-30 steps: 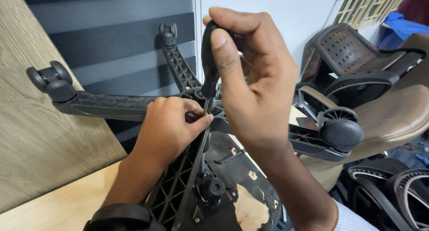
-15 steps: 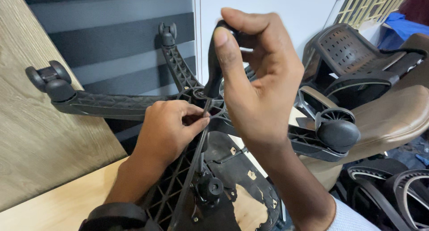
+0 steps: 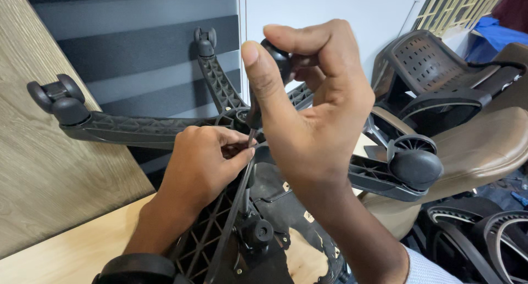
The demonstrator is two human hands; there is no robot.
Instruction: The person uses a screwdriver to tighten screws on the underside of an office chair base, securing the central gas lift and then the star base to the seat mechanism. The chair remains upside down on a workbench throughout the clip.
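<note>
My right hand (image 3: 311, 116) is wrapped around the black handle of a screwdriver (image 3: 268, 80), held upright over the hub of an upturned black office-chair base (image 3: 143, 127). The thin shaft runs down from the handle to my left hand (image 3: 203, 166), whose fingertips pinch it near the tip, just beside the hub. The star-shaped base has ribbed plastic arms ending in castor wheels: one at the left (image 3: 58, 100), one at the top (image 3: 204, 41), one at the right (image 3: 413, 166). The screwdriver tip and the spot it meets are hidden by my fingers.
A black seat plate with a knob (image 3: 258, 232) lies under the base, on a light wooden surface (image 3: 60, 256). A wood panel (image 3: 49, 168) and grey striped wall stand at left. Brown chair seats and black mesh backrests (image 3: 434, 69) are piled at right.
My right hand has risen slightly and turned on the screwdriver handle, thumb now pointing up. My left hand keeps its pinch on the shaft. The chair base has not moved.
</note>
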